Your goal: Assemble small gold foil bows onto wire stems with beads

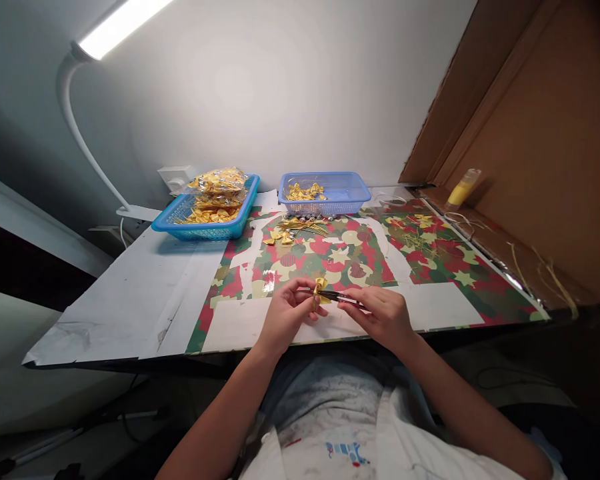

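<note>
Over the near edge of the table, my left hand [294,308] pinches a gold ribbon bow [321,288] between its fingers. My right hand [380,312] is closed on dark tweezers [337,296], whose tips reach the middle of the bow. Fingers hide part of the bow's lower side. Beyond the hands lie several loose gold bows [280,237], a bundle of gold ties [305,227] and a row of small silver bells [320,217].
A blue basket [200,233] of bagged and loose bows stands at the back left, beside a lamp [70,113]. A lilac basket [330,208] holds more bows. Thin gold scraps [420,243] lie to the right, and a yellow-filled bottle [463,189] stands by the cardboard wall [540,133].
</note>
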Tool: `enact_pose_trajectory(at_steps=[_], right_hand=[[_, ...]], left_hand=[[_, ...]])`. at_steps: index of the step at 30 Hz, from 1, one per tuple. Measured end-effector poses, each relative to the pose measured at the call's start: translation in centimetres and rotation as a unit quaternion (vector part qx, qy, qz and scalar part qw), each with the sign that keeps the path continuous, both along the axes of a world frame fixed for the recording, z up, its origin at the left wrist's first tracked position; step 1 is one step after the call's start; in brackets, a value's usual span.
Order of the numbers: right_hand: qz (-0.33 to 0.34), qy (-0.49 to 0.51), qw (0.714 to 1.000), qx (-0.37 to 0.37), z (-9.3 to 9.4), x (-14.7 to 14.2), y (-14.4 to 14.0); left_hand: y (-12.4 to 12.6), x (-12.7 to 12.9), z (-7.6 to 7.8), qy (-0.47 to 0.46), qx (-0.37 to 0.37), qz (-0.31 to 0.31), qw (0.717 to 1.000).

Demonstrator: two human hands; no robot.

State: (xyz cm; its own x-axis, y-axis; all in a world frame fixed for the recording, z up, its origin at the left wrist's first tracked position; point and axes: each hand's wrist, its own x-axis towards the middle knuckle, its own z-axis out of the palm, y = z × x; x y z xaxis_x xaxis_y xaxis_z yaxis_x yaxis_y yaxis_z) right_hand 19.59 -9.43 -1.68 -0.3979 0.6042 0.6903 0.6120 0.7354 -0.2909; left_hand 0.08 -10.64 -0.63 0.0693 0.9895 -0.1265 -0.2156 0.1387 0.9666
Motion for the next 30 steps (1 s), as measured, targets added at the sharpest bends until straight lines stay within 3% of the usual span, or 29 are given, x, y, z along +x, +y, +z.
enact_pose_trajectory(at_steps=[25, 30], right_hand=[[0.005, 0.026, 1.000, -0.015, 0.36, -0.06, -0.10], [-0.101, 0.107, 0.986, -0.072, 0.41, 0.47, 0.58]], left_hand=[[-0.01, 0.33, 0.46, 0.002, -0.017, 0.023, 1.000], [0.04, 0.23, 0.09, 0.003, -0.003, 0.018, 1.000]])
